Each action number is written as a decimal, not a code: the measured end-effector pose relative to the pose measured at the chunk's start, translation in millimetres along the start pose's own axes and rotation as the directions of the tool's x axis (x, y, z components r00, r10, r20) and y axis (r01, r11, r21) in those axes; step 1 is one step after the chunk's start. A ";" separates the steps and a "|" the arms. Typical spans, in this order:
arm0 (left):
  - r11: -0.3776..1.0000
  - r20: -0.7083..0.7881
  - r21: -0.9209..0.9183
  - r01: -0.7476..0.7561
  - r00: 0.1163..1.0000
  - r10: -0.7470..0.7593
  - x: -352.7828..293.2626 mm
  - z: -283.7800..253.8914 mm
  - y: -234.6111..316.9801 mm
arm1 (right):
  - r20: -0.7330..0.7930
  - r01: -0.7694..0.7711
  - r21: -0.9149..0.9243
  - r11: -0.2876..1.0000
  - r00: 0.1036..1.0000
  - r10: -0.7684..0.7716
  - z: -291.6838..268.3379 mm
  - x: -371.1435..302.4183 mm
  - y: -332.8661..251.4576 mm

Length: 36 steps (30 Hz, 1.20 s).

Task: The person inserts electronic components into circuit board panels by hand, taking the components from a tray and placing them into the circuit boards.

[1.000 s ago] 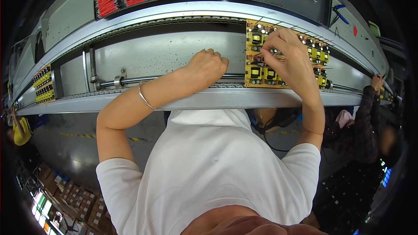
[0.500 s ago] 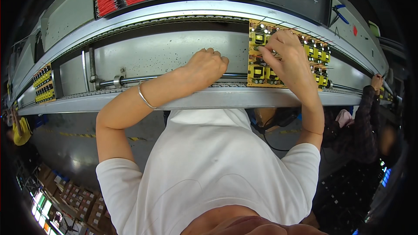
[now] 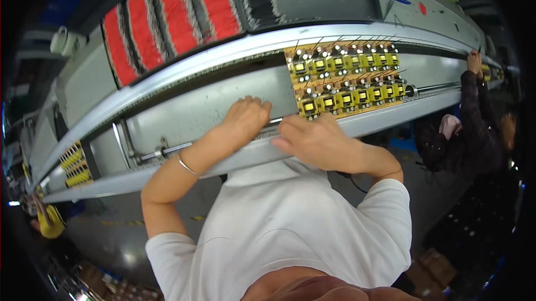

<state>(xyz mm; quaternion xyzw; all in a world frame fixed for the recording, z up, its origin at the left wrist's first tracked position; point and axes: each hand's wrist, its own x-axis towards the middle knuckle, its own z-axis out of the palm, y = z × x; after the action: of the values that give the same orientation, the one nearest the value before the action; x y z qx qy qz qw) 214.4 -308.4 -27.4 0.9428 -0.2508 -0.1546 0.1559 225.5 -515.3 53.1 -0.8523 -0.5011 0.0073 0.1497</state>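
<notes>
Left hand [image 3: 245, 118] over the conveyor's [image 3: 385, 119] near edge: fingers bent, any grip hidden. Right hand [image 3: 317, 142] by the board panel's [image 3: 340, 78] near-left corner: finger closure unclear. The panel, spanning the conveyor's edges, looks light, stiff, fragile; best held by its rims.

1. Light falls fairly evenly across the middle, with the white shirt [image 3: 290, 217] among the brightest areas.
2. Soft glare whitens the upper metal rail [image 3: 312, 32]; a pale shine spots the dim floor [image 3: 129, 257].
3. A dark shadow band runs beneath that rail.
4. The right hand [image 3: 321, 142] and red wires [image 3: 174, 11] look slightly blurred.
5. Straight edges bow toward black corners.
</notes>
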 end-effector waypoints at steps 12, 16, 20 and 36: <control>1.000 0.012 -0.012 -0.011 1.000 0.012 -7.8 -10.1 -8.4 | -0.158 -0.330 -0.173 0.928 0.939 0.305 35.1 -16.6 15.3; 1.000 0.099 -0.002 -0.007 0.995 0.007 -7.5 -14.2 -16.4 | -0.125 -0.464 -0.193 0.864 0.885 0.448 28.6 -24.6 40.0; 1.000 0.186 0.019 0.020 0.982 -0.023 -7.8 -23.0 -20.2 | -0.022 -0.605 -0.168 0.779 0.792 0.610 14.1 -34.8 65.4; 0.862 -0.170 0.026 0.506 0.852 -0.495 -66.3 -39.5 0.3 | -0.148 -0.819 -0.127 0.559 0.573 0.806 -11.8 -108.8 200.5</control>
<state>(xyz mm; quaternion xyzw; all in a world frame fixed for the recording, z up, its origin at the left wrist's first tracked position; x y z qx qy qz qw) 174.1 -265.5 22.5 0.9896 0.0108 -0.1062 0.0966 344.1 -702.3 -3.2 -0.9966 -0.0449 -0.0011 0.0691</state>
